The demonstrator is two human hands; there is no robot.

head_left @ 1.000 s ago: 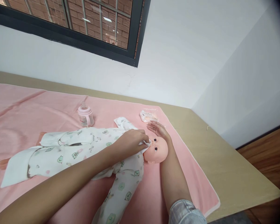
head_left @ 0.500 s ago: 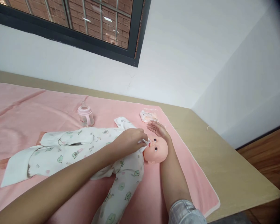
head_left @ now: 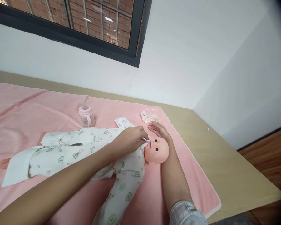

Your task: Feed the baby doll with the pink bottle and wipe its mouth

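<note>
A baby doll in a white printed romper lies on its back on a pink blanket, head to the right. My left hand is closed, pinching a small white wipe against the doll's mouth and chin. My right hand lies flat with fingers stretched out, resting along the far side and top of the doll's head.
A pink baby bottle stands on the blanket behind the doll. A small wipes packet lies near the blanket's far right corner. The blanket covers a tan table set against white walls, under a dark-framed window.
My left hand with the wipe has shifted slightly up and left along the doll's mouth. My right hand and the doll have stayed put.
</note>
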